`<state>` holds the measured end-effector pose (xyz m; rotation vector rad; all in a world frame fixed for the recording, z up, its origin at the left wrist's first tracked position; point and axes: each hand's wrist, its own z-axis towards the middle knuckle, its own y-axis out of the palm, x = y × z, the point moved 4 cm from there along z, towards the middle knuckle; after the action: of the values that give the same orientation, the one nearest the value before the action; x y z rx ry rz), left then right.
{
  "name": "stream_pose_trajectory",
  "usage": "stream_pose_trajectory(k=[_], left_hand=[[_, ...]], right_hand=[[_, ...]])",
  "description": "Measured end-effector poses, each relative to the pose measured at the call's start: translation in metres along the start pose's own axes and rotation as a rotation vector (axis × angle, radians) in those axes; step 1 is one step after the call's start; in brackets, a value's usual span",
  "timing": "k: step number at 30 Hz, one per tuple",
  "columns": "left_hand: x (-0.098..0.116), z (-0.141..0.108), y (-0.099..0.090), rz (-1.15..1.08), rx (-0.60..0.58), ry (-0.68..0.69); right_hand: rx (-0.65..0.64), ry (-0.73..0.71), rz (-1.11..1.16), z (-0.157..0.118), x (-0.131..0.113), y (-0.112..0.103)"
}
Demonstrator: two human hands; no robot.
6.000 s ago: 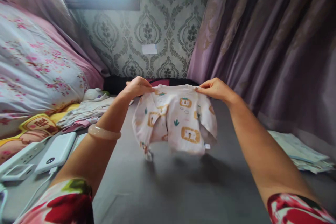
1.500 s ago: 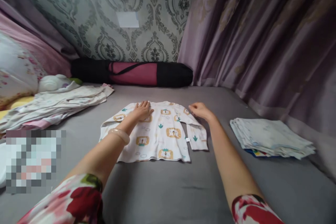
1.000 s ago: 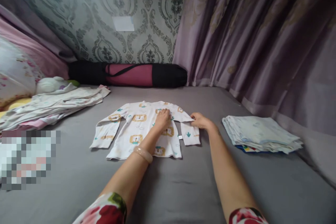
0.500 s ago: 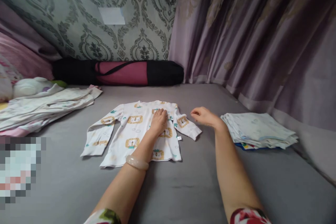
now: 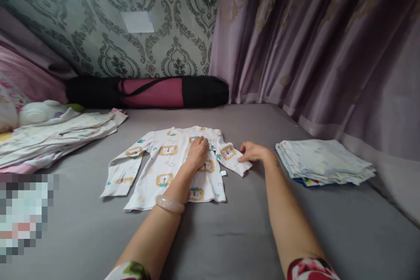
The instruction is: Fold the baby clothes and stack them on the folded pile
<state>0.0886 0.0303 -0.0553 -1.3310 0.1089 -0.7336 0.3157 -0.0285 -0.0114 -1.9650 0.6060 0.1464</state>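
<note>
A small white long-sleeved shirt [image 5: 168, 164] with yellow lion faces and green leaves lies spread on the grey sheet, its collar away from me. My left hand [image 5: 197, 152] rests flat on the upper right of its front, fingers stretched out. On that wrist is a pale bangle [image 5: 169, 204]. At the shirt's right sleeve my right hand [image 5: 254, 152] is low beside the cuff, thumb and forefinger apart; the thumb tip reaches the sleeve's edge. The left sleeve is bent downward, and a small white tag sticks out of the right side seam.
A stack of folded pale cloths [image 5: 324, 162] lies to the right. Loose light-coloured clothes [image 5: 65, 133] are heaped at the left, near a white plush toy [image 5: 41, 111]. Against the wall rests a long black and maroon bag [image 5: 151, 92]. Purple curtains [image 5: 295, 52] hang along the right.
My right hand has come down and slightly left to the sleeve's cuff, its thumb and forefinger parting. My left hand stays in place on the shirt.
</note>
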Motion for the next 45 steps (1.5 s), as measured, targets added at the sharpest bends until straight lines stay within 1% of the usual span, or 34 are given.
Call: stream_pose_trajectory(k=[3,5,8,10,13,15,17,19,22,24,26,28,29,30,31,33,35,36,37,40,43,45], left_hand=[[0.001,0.002,-0.003,0.016,-0.041,0.008],[0.001,0.006,-0.007,0.025,-0.081,0.027],[-0.001,0.017,-0.016,0.004,-0.176,0.063],[-0.005,0.028,-0.022,-0.014,-0.213,0.058],[-0.010,0.043,-0.030,-0.018,-0.172,0.039],[-0.010,0.050,-0.031,-0.036,-0.141,0.083],[-0.009,0.053,-0.026,-0.062,-0.124,0.152],[-0.008,0.055,-0.020,-0.084,-0.111,0.202],[-0.010,0.056,-0.010,-0.101,-0.086,0.226],[-0.011,0.056,-0.006,-0.106,-0.071,0.233],[-0.011,0.056,-0.005,-0.105,-0.061,0.236],[-0.010,0.056,-0.006,-0.100,-0.060,0.237],[-0.008,0.056,-0.008,-0.097,-0.062,0.234],[-0.007,0.055,-0.009,-0.095,-0.066,0.228],[-0.006,0.055,-0.011,-0.094,-0.071,0.220],[-0.002,0.054,-0.014,-0.100,-0.079,0.205],[0.000,0.052,-0.014,-0.097,-0.080,0.188],[0.001,0.050,-0.014,-0.085,-0.081,0.173],[0.002,0.049,-0.012,-0.066,-0.085,0.154],[0.003,0.044,-0.007,0.009,-0.135,0.097],[0.007,0.040,-0.005,0.070,-0.206,0.094],[0.010,0.038,-0.007,0.106,-0.236,0.105]], right_hand=[[-0.006,-0.041,0.035,-0.005,0.000,-0.007],[0.019,-0.073,0.129,-0.010,0.003,-0.015],[0.158,-0.129,0.410,-0.015,0.013,-0.030],[0.257,-0.104,0.659,-0.016,0.023,-0.037],[0.352,-0.031,0.983,-0.017,0.036,-0.041],[0.396,-0.004,1.150,-0.017,0.041,-0.041],[0.417,0.006,1.305,-0.016,0.045,-0.040],[0.407,-0.015,1.421,-0.015,0.048,-0.039],[0.395,-0.071,1.478,-0.013,0.052,-0.040],[0.392,-0.097,1.468,-0.014,0.055,-0.041],[0.363,-0.134,1.444,-0.015,0.055,-0.043],[0.323,-0.216,1.405,-0.017,0.054,-0.045],[0.323,-0.271,1.382,-0.017,0.053,-0.048],[0.351,-0.328,1.359,-0.017,0.054,-0.051],[0.409,-0.380,1.337,-0.016,0.056,-0.054],[0.596,-0.431,1.262,-0.012,0.064,-0.061],[0.788,-0.393,1.093,-0.006,0.074,-0.065],[0.847,-0.348,0.974,-0.003,0.078,-0.065],[0.880,-0.299,0.845,0.001,0.080,-0.064],[0.915,-0.200,0.502,0.010,0.079,-0.057],[0.976,-0.153,0.230,0.013,0.071,-0.049],[0.978,-0.119,0.077,0.014,0.064,-0.042]])
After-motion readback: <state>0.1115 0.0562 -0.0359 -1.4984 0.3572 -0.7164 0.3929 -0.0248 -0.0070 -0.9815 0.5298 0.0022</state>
